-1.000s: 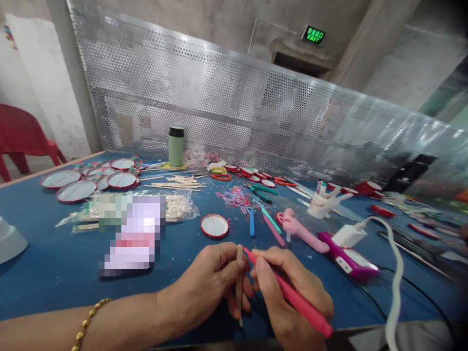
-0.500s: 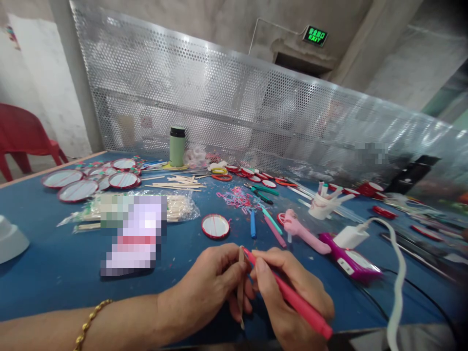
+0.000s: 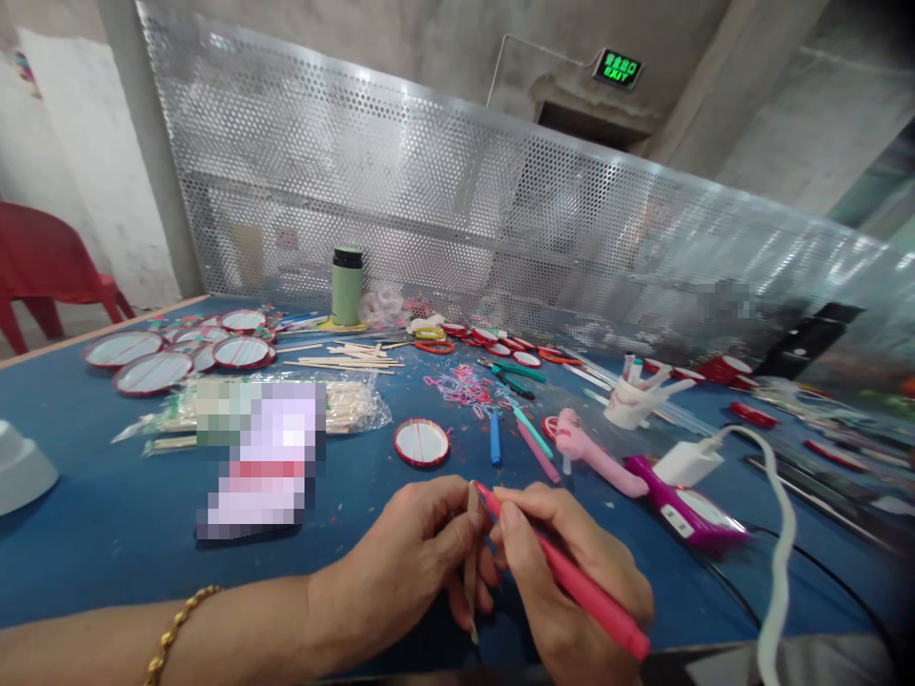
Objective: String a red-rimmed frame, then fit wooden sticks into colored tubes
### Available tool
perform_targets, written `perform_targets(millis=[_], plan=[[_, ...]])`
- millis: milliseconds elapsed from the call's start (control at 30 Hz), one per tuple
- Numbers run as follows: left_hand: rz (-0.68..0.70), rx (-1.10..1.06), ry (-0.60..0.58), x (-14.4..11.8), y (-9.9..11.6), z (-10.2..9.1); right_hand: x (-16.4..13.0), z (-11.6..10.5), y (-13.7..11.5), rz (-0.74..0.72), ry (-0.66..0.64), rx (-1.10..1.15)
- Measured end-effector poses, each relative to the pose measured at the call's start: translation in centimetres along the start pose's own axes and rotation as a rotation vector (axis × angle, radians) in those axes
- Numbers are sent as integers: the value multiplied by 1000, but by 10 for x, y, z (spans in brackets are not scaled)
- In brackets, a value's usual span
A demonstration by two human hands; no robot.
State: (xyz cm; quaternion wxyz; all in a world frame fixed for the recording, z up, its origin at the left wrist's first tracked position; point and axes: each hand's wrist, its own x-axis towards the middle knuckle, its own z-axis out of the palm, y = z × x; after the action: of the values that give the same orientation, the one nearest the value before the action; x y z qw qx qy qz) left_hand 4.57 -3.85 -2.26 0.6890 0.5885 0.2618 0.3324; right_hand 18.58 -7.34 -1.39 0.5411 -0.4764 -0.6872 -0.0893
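Near the front of the blue table, my left hand (image 3: 418, 548) pinches a thin flat wooden stick (image 3: 471, 572), which stands almost upright between thumb and fingers. My right hand (image 3: 579, 572) is closed round a red-pink marker pen (image 3: 590, 595) in a writing grip. Its tip meets the upper end of the stick, though the fingers partly hide the contact. Just beyond my hands lies a small round red-rimmed disc (image 3: 421, 443) with thin lines across its pale face. A blue pen (image 3: 496, 438) and a pink pen (image 3: 536, 451) lie to its right.
A pixelated phone-like object (image 3: 268, 457) lies left, before bagged wooden sticks (image 3: 350, 405). Red-rimmed discs (image 3: 153, 372) pile at far left. Behind stand a green bottle (image 3: 347, 291) and pliers (image 3: 511, 376). Right are a paper cup (image 3: 633, 400), purple power strip (image 3: 686, 510) and white cable (image 3: 779, 562).
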Motion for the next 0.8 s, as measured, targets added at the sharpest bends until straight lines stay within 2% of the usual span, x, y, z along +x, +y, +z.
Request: perform_targets(millis=[300, 567, 800], plan=[[-9, -5, 4, -1, 0, 1, -1, 0, -1, 43, 5, -18], [-2, -1, 0, 1, -1, 0, 0, 1, 0, -7, 18, 15], [-8, -5, 3, 0, -1, 0, 0, -1, -4, 70, 5, 20]])
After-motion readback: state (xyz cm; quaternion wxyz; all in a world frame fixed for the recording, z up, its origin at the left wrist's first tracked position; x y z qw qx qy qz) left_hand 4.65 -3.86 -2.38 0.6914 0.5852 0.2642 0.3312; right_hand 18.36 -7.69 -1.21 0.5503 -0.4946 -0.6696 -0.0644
